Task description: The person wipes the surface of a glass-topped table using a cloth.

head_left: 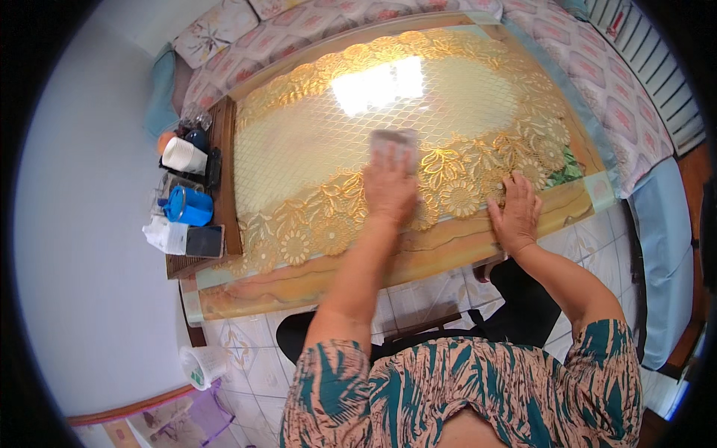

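Note:
Fingers stretched forward, my left hand presses a greyish-pink cloth onto the gold lace-patterned cover of the table. Motion blurs the cloth and the fingertips a little. My right hand lies flat near the table's front edge, its fingers spread on the gold flower border, holding nothing. Beyond the cloth, a bright window reflection shines on the glossy cover. To the right of my right hand, a green leafy print shows at the border's edge.
At the table's left end, a brown wooden tray carries paper cups, a blue mug, tissues and a dark phone. A patterned sofa runs along the far and right sides. A white bin stands on the tiled floor.

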